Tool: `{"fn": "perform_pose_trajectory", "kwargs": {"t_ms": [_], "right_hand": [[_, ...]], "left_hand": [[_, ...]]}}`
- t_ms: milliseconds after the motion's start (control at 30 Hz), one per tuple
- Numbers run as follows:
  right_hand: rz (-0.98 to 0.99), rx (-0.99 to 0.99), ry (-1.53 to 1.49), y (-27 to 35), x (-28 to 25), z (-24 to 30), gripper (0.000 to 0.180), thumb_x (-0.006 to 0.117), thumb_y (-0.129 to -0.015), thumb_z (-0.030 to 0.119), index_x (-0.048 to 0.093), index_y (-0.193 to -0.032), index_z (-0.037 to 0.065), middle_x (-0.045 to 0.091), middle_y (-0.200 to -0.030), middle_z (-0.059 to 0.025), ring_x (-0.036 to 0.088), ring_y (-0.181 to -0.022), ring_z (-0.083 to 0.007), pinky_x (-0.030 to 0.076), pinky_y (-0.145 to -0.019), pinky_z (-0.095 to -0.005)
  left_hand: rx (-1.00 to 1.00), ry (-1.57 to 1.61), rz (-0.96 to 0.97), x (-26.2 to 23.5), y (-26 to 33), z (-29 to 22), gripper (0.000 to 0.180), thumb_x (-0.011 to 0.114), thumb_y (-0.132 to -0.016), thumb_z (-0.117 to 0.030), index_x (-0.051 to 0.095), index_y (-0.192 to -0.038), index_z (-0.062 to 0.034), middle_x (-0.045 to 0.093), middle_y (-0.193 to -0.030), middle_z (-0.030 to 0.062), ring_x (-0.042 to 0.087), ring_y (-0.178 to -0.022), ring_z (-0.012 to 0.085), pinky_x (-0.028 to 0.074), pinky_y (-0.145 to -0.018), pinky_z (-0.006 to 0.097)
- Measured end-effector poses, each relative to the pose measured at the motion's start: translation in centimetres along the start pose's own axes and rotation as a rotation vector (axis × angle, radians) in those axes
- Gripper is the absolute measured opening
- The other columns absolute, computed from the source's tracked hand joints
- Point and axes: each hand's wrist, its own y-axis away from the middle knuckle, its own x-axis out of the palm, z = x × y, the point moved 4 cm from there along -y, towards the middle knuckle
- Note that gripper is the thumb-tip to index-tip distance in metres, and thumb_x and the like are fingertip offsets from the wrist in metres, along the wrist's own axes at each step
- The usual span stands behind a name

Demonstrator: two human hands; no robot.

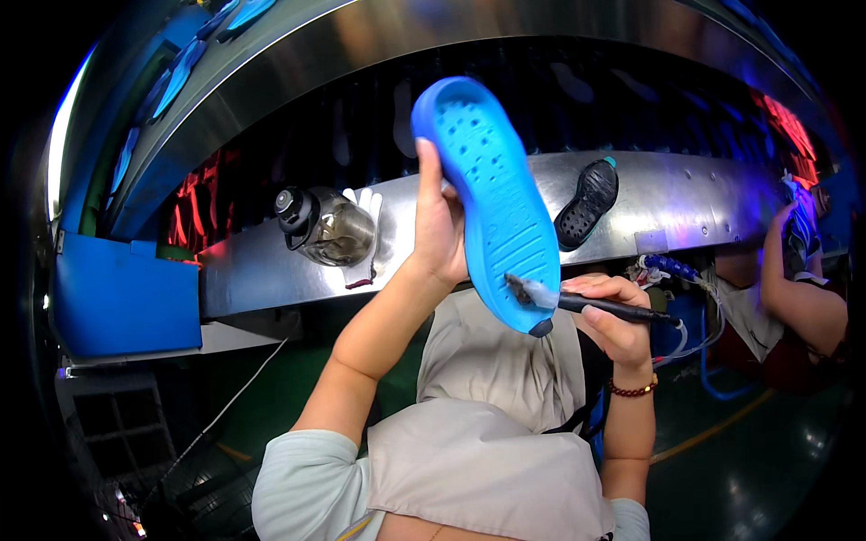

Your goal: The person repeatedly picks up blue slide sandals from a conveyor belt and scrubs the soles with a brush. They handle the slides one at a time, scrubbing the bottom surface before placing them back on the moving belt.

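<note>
The half-curled left hand (440, 225) holds a bright-blue hole-dotted shoe sole (505, 198) by its edge, at the front of a silvery metal bench (681, 206); the right hand (618, 325) pinches a slim black pen-shaped tool (579, 303) against its lower end. Dark-green floor (704, 482) lies below.

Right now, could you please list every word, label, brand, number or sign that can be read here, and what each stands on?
None can be read clearly.
Blue sole: faint raised marks along its middle, too blurred to read.
Black sole on the metal bench: no legible lettering.
</note>
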Motion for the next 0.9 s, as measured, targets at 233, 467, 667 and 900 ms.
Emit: {"fn": "perform_pose_trajectory", "kwargs": {"t_ms": [233,467,667,900], "right_hand": [[-0.200,0.006,0.110,1.3,3.5,-0.6,0.019,0.057,-0.078,0.000,0.054,-0.096,-0.006,0.058,-0.101,-0.0179,0.058,-0.092,-0.0203,0.045,-0.082,-0.0290],[-0.124,-0.077,0.288,0.3,3.0,0.5,0.017,0.059,-0.073,-0.003,0.059,-0.089,-0.006,0.062,-0.093,-0.0163,0.060,-0.084,-0.0186,0.047,-0.078,-0.0275],[-0.220,-0.161,0.272,-0.8,1.4,2.0,0.019,0.061,-0.067,-0.005,0.061,-0.086,-0.004,0.062,-0.090,-0.0185,0.062,-0.085,-0.0243,0.048,-0.077,-0.0314],[0.021,-0.184,0.476,-1.9,2.2,2.7,0.017,0.063,-0.065,-0.005,0.061,-0.082,-0.004,0.063,-0.086,-0.0173,0.063,-0.081,-0.0249,0.050,-0.073,-0.0316]], "left_hand": [[-0.011,-0.090,-0.008,-1.6,2.2,4.2,0.047,0.038,-0.089,-0.037,0.039,-0.122,-0.0046,0.054,-0.109,0.0142,0.055,-0.097,0.0240,0.044,-0.085,0.038],[0.052,-0.076,-0.102,-1.3,1.3,3.6,0.043,0.042,-0.087,-0.033,0.043,-0.118,-0.0026,0.057,-0.106,0.0134,0.058,-0.092,0.0218,0.046,-0.083,0.035],[-0.001,-0.061,-0.097,-0.4,0.9,3.4,0.043,0.043,-0.086,-0.030,0.043,-0.119,-0.0038,0.056,-0.107,0.0143,0.057,-0.094,0.0231,0.047,-0.083,0.035],[-0.095,-0.055,-0.035,-0.5,0.5,2.2,0.044,0.043,-0.086,-0.031,0.044,-0.119,-0.0029,0.055,-0.109,0.0158,0.058,-0.095,0.0254,0.047,-0.083,0.038]]}}
